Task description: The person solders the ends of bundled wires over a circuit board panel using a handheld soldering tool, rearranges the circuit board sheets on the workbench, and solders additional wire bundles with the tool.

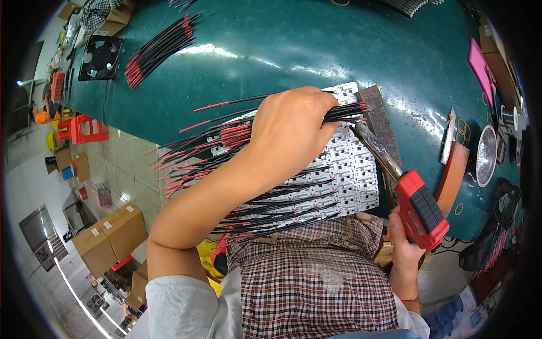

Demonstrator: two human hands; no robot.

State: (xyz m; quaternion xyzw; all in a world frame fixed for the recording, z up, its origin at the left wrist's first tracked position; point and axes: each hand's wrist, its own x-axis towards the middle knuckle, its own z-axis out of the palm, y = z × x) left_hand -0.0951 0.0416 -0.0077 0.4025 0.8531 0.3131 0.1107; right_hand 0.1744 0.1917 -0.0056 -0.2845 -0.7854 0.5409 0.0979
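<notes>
My left hand (pixel 296 127) is closed around a bundle of thin black wires (pixel 345 112), whose red-tipped ends stick out past my fingers. Beneath it lies a white panel of small circuit boards (pixel 354 169), with many more red-and-black wires (pixel 192 175) running off its left side. My right hand (pixel 403 243) grips a red and black soldering gun (pixel 420 209). The metal barrel of that tool points up and left, its tip close to the wire ends by my left fingers. Whether the tip touches anything is too small to tell.
A dark flat plate (pixel 384 124) lies under the panel's right edge. On the green table (pixel 237 73) are a wire bundle (pixel 161 51), a black fan (pixel 100 57), a brown strip (pixel 453 172), a metal bowl (pixel 486 155) and rubber bands (pixel 463 130). A red stool (pixel 87 129) stands left.
</notes>
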